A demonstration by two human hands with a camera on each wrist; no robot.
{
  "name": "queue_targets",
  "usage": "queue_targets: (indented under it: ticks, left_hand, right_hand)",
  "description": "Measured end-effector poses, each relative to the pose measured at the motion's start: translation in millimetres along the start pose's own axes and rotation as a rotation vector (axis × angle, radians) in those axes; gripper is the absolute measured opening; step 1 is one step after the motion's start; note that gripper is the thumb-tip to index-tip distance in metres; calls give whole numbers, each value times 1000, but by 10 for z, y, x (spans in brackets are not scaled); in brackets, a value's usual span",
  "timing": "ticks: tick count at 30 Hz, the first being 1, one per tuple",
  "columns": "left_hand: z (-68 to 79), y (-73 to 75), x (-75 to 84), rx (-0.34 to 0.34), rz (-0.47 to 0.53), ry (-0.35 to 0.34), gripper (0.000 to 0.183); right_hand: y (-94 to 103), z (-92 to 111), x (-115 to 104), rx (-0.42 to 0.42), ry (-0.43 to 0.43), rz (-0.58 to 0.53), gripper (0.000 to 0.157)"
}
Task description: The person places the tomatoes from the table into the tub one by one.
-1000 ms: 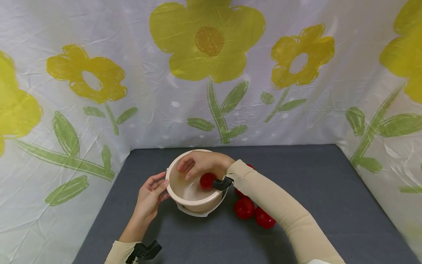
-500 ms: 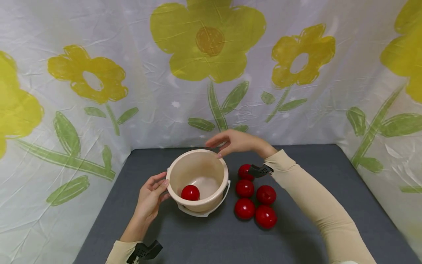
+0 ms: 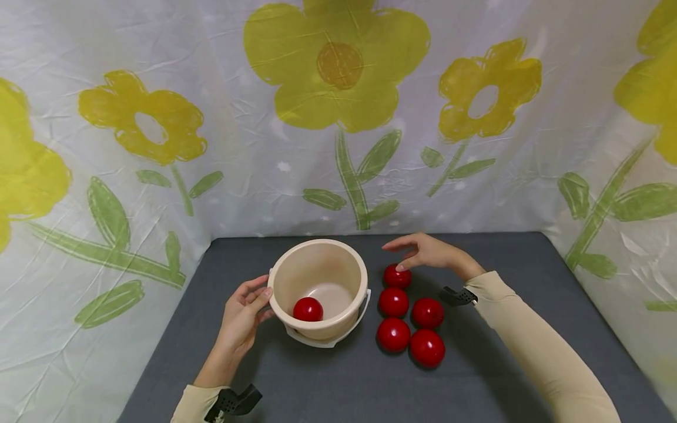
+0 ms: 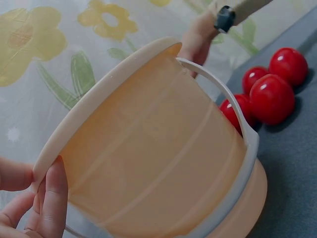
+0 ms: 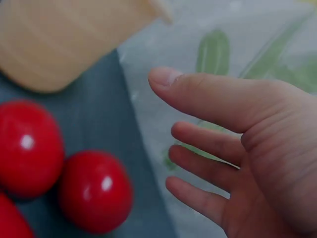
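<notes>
A beige bucket stands a little left of the table's middle, with one red ball inside it. My left hand pinches the bucket's left rim between thumb and fingers, as the left wrist view shows close up. In the head view my right hand is over the farthest red ball of the group right of the bucket. Its fingers are spread and relaxed, and nothing is in them. The right wrist view shows a gap between that hand and the red balls.
Several more balls lie close together on the dark grey tablecloth, among them a near one. The bucket's white handle hangs down along its side. A flowered curtain encloses the table at the back and sides.
My right hand has come out of the bucket and moved right, to above the farthest ball. The ball inside the bucket has rolled toward its near left side. My left hand keeps its hold.
</notes>
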State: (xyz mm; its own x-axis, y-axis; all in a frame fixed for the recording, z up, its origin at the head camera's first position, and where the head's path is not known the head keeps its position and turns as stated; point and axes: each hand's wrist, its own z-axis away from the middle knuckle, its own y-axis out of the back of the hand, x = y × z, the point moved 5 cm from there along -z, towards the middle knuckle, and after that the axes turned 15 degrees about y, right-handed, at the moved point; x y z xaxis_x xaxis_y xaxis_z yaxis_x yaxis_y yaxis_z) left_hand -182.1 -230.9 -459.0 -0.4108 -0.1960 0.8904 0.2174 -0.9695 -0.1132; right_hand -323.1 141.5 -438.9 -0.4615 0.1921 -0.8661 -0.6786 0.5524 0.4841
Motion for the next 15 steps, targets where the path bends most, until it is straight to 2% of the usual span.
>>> queue_targets:
  ticks: [6,15]
  left_hand:
    - [-7,-4,0,0,-1,3,41]
    - [-3,-3,-1,-2,2,-3,39]
  right_hand:
    - [-42,129,299,29,-26,20,56]
    - [-154,188,558,5,-50,65,62]
